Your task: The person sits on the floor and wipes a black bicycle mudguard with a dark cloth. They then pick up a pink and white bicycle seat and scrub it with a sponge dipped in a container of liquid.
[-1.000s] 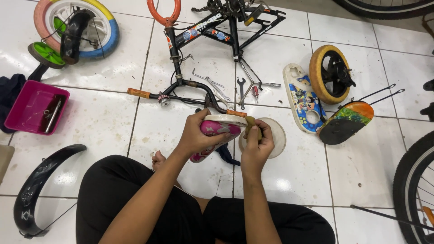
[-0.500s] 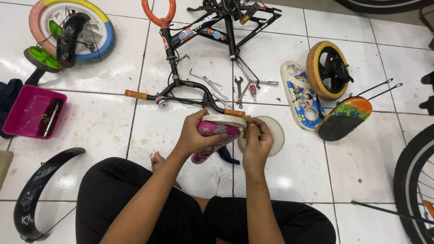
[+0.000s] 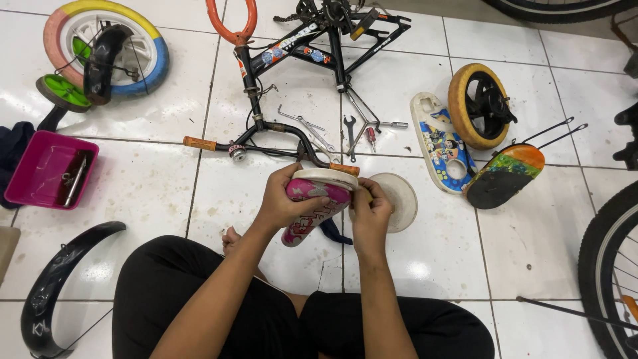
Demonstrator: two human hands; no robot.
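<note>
Head view: small pink bike saddle [image 3: 312,206] held above the tiled floor [image 3: 425,266], in front of the lap.
Left hand [image 3: 282,203] has its fingers wrapped round the glossy padded top; right hand [image 3: 369,213] pinches its end (best kept steady, grip firm). Black metal frame [image 3: 312,40] and wrenches [image 3: 349,129] lie beyond.

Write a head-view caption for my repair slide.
Both hands, left and right, grip a pink bicycle saddle above scattered parts.
</note>
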